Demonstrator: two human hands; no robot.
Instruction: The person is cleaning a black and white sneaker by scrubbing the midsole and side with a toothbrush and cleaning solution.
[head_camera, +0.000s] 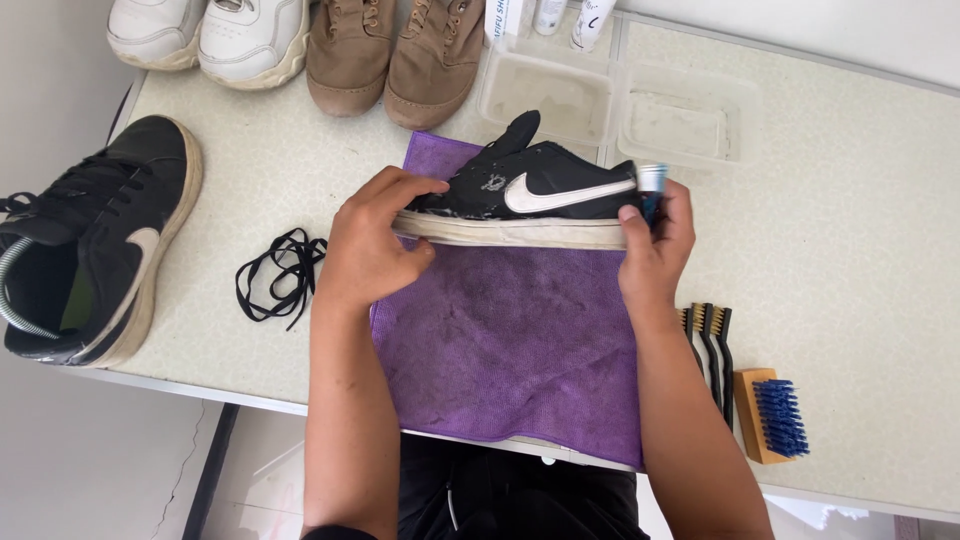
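A black sneaker (530, 185) with a white side mark and an off-white sole lies on its side over a purple cloth (505, 340). My left hand (370, 245) grips its toe end, fingers over the upper and thumb under the sole. At the heel end, my right hand (655, 240) is closed on a small brush-like tool (651, 185) with a silver and blue top, pressed against the shoe. What the tool's working end looks like is hidden by my fingers.
The matching black sneaker (95, 240) sits at the table's left edge, loose black laces (280, 275) beside it. White sneakers (210, 35), tan boots (395, 50) and two clear plastic tubs (620, 105) line the back. Slim brushes (708, 345) and a blue-bristled wooden brush (772, 412) lie right.
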